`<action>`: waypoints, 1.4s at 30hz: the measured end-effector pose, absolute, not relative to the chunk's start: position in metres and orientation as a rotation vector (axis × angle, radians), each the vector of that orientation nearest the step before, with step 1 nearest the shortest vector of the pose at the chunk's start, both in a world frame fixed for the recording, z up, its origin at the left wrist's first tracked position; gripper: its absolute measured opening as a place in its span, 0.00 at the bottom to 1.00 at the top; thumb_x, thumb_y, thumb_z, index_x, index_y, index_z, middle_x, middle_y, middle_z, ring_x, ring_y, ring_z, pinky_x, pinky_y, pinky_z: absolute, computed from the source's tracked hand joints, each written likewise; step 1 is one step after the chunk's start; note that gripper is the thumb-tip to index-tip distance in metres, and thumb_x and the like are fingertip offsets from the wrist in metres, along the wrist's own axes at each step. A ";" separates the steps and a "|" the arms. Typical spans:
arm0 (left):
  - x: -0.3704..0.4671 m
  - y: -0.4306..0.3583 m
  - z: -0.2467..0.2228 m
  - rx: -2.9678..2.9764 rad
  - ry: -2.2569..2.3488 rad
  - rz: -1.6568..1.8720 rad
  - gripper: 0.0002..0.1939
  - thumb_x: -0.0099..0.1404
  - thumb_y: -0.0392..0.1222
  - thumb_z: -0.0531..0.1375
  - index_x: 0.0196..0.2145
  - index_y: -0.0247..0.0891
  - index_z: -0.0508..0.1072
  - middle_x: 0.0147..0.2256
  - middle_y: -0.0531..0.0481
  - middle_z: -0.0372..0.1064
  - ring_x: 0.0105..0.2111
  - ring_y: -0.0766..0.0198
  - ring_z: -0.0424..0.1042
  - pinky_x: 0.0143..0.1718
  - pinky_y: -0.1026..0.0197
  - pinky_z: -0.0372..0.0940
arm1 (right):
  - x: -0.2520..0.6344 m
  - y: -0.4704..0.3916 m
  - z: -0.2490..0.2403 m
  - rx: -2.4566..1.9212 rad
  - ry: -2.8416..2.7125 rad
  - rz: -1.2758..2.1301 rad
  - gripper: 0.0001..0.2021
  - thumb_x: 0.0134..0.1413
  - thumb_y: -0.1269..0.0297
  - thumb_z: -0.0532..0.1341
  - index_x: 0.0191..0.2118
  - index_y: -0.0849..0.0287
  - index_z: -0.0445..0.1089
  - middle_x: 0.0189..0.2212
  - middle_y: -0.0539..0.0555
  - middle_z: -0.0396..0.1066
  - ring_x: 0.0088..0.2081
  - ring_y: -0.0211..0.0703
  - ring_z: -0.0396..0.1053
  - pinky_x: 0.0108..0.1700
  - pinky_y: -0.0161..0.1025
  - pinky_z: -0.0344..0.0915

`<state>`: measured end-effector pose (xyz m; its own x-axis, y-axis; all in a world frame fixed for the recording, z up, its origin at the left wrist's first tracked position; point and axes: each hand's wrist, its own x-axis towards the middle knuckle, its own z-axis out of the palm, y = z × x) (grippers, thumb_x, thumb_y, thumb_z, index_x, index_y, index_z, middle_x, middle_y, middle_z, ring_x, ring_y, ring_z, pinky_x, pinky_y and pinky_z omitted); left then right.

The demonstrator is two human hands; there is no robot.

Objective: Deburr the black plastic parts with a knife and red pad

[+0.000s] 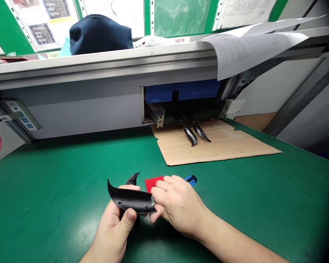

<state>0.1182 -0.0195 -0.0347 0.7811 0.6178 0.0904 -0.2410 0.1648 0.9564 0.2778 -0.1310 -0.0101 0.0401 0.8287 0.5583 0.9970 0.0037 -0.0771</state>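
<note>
Green sheeting covered the bench top [57, 190], with a shelf [164, 50] running across the far side. Taking the black curved shell [134, 201] as the centre of our dial, we recorded a power strip [24, 115] at ten o'clock, a dark blue cloth item [100, 34] on the shelf between eleven and twelve, and printed sheets [244, 51] drooping over the shelf's edge between one and two.

We found the shell raised in both hands near the front of the bench, hollow side showing, its pointed tip toward ten o'clock. The left hand [113, 223] gripped it, thumb along the near edge and fingers behind. The right hand [181, 204] was closed on its three o'clock end, beside a small pale patch; we could not tell whether the fingertips also held something smaller.

Just beyond the shell, at twelve o'clock, we saw a second dark curved piece [132, 179], mostly hidden; its support could not be determined. We noted a red pad [153, 181] at two, partly behind the right hand, and a blue-and-black object [191, 179] between two and three. Cardboard [222, 153] lay at two o'clock, with two ribbed black parts [191, 137] over its far area.
</note>
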 end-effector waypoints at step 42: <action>0.126 -0.027 -0.032 1.061 0.286 0.610 0.37 0.59 0.56 0.63 0.61 0.48 0.52 0.50 0.43 0.67 0.51 0.52 0.67 0.52 0.53 0.62 | 0.267 -0.139 0.005 -1.438 -1.542 -0.163 0.04 0.57 0.66 0.63 0.31 0.58 0.69 0.24 0.49 0.66 0.27 0.36 0.60 0.32 0.36 0.55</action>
<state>0.1258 -0.0266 -0.0324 0.8013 0.5944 0.0672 -0.3294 0.3446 0.8791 0.2668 -0.1387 0.0049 0.1839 0.6866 0.7034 0.8187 0.2891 -0.4961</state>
